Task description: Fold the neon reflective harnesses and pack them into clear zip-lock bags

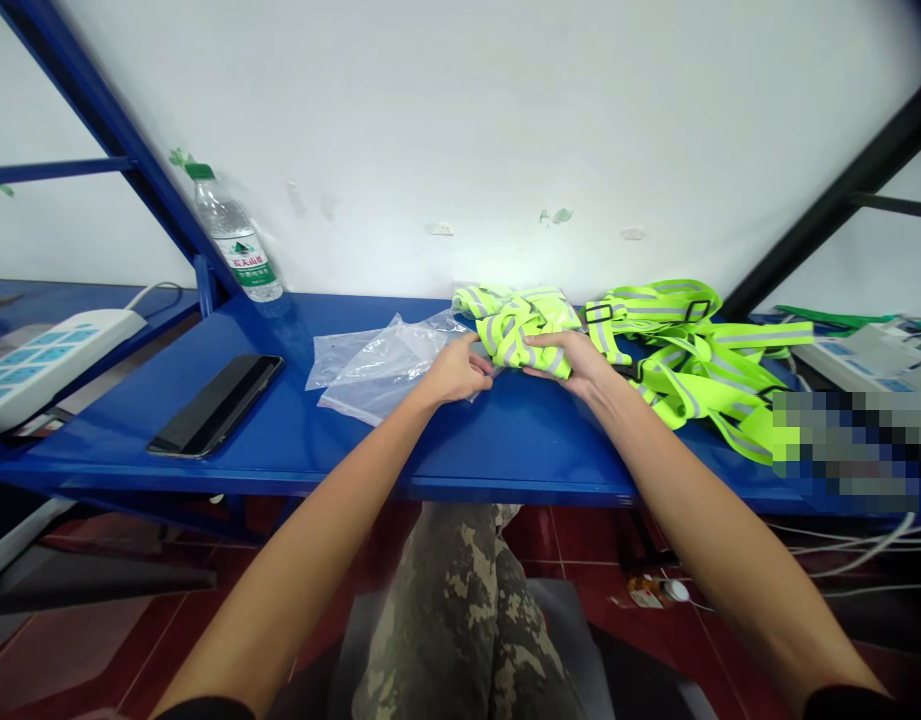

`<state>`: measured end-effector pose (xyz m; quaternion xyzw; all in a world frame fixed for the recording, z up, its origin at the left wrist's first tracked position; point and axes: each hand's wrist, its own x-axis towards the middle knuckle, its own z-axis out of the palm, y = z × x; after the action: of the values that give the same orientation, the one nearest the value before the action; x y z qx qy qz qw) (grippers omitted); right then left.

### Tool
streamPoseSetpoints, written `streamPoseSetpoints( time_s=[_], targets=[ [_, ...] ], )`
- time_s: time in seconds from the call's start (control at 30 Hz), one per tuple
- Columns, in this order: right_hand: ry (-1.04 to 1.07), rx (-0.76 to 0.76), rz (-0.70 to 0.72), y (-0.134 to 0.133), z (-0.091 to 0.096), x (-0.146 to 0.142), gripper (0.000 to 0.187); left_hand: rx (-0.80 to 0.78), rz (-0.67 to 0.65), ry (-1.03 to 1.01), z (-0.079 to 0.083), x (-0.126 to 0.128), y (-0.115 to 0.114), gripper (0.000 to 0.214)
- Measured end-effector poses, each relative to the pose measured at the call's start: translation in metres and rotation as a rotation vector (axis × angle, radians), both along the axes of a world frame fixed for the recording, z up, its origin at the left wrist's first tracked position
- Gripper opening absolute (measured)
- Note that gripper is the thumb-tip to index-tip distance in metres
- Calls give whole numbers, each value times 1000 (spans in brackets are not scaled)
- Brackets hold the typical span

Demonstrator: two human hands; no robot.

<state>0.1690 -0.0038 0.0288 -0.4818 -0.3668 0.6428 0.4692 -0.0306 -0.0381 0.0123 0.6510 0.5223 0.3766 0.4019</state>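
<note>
Both my hands are at the front of a blue metal bench [460, 450]. A folded neon-yellow reflective vest [521, 335] with grey stripes lies between them. My right hand [561, 362] grips its near edge from the right, and my left hand [458, 370] pinches its lower left side. Clear plastic bags [377, 368] lie flat just left of my left hand, with one corner passing under it. To the right, a loose tangle of neon reflective vests [692, 365] with black buckles lies near my right hand, apart from it.
A black smartphone [216, 405] lies on the bench at the left, beyond it a white power strip [47, 365]. A water bottle [235, 240] stands at the back left against the white wall [467, 130]. Another power strip [857, 355] sits at the right. My camouflage trousers [460, 620] show below.
</note>
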Motion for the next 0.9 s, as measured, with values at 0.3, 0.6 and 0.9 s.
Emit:
streamPoseSetpoints(
  time_s=[0.3,0.6,0.9],
  targets=[
    [2,-99,198,-9,8,1,31,273,284,39,-4,4,1,77],
    [-53,-136,166,-3,5,4,30,430,506,-151,-1,3,7,49],
    [-94,4,163,-7,-4,-7,43,521,358,31,-2,6,-2,48]
  ],
)
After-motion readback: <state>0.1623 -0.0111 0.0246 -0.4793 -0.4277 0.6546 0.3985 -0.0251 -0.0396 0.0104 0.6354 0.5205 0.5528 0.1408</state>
